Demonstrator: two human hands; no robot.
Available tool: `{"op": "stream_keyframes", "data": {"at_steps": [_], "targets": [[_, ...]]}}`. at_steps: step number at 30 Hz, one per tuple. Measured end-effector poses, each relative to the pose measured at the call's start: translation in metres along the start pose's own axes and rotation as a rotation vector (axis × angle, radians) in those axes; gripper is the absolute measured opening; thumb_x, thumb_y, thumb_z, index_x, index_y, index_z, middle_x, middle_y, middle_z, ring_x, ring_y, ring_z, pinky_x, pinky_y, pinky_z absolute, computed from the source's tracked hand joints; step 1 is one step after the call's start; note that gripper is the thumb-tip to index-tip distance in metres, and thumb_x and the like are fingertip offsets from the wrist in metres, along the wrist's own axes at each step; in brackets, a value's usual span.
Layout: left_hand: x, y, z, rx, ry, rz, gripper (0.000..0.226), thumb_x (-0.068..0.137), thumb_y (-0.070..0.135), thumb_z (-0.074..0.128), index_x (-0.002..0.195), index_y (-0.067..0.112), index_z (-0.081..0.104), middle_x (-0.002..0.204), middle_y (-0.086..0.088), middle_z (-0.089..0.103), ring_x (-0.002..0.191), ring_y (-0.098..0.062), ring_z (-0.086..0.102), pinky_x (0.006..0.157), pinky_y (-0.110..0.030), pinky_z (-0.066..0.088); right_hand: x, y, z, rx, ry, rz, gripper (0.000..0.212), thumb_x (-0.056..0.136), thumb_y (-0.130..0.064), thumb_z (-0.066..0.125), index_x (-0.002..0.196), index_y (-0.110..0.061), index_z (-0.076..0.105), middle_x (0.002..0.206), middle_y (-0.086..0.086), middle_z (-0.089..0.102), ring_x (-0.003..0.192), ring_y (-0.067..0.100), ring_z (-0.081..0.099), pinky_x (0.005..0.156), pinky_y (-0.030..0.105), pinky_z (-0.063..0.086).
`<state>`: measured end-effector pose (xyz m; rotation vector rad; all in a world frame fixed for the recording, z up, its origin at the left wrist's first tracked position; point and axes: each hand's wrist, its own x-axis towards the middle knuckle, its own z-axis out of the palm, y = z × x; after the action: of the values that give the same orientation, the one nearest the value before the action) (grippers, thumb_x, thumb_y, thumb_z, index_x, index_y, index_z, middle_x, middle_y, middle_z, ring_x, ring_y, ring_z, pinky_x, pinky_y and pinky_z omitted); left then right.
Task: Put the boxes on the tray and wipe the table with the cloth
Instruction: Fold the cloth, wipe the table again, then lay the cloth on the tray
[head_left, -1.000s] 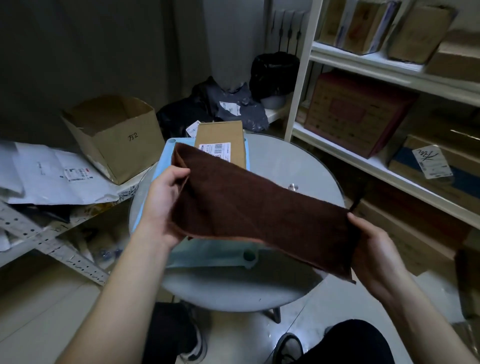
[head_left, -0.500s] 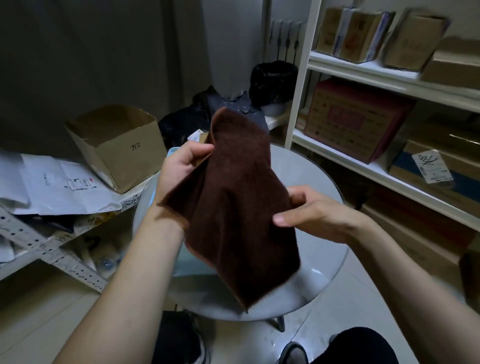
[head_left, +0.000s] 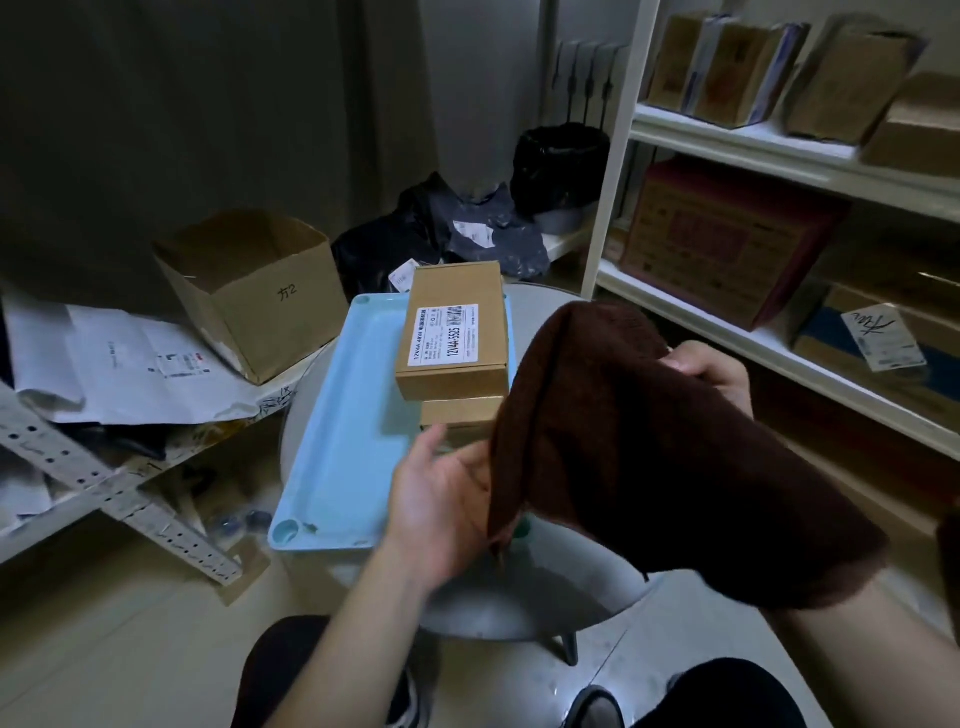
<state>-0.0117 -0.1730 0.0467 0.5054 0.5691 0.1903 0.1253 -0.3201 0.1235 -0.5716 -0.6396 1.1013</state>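
Observation:
A dark brown cloth (head_left: 649, 447) hangs folded over the right half of the round grey table (head_left: 519, 597). My right hand (head_left: 709, 371) grips its top edge, mostly hidden behind it. My left hand (head_left: 447, 499) holds the cloth's lower left edge, palm up. On the table's left side lies a light blue tray (head_left: 343, 436). Stacked brown cardboard boxes (head_left: 454, 332) stand on the tray's right part, the top one with a white label; the lower boxes are partly hidden by the cloth and my left hand.
An open cardboard box (head_left: 254, 291) and loose papers (head_left: 114, 364) sit on a low metal shelf at the left. A white shelf unit (head_left: 779, 156) full of boxes runs along the right. Dark bags (head_left: 457, 234) and a bin lie behind the table.
The cloth has gone from spread wide, to bunched upright, to draped over to the right. My left hand has dropped lower and my right hand has risen, uncovering the boxes and tray.

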Motion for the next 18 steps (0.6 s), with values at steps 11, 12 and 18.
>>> {"op": "stream_keyframes", "data": {"at_steps": [11,12,18], "targets": [[-0.014,-0.012,0.028,-0.248,-0.233,0.168,0.060,0.089,0.047,0.053,0.139,0.014,0.055,0.145,-0.016,0.054,0.133,-0.034,0.052,0.116,-0.050,0.029,-0.004,0.003,0.002,-0.043,0.255,-0.010,0.054,0.056,0.004,0.062,0.108,-0.007,0.070,0.113,0.017,0.067,0.104,0.031,0.066,0.099,0.047,0.050],[-0.014,-0.003,0.031,-0.186,-0.219,0.197,0.063,0.090,0.053,0.051,0.139,0.013,0.055,0.141,-0.016,0.058,0.129,-0.032,0.056,0.112,-0.048,0.035,-0.005,0.004,0.000,-0.086,0.242,-0.019,0.062,0.057,0.006,0.059,0.117,-0.009,0.066,0.117,0.018,0.065,0.108,0.033,0.062,0.102,0.049,0.046],[-0.011,0.043,0.043,0.158,-0.145,0.399,0.044,0.082,0.015,0.067,0.123,0.000,0.061,0.114,-0.017,0.071,0.107,-0.027,0.069,0.093,-0.038,0.055,-0.011,0.001,-0.013,-0.295,0.305,-0.039,0.047,0.071,-0.001,0.051,0.117,-0.009,0.054,0.105,0.010,0.067,0.098,0.025,0.065,0.090,0.037,0.049]]}}
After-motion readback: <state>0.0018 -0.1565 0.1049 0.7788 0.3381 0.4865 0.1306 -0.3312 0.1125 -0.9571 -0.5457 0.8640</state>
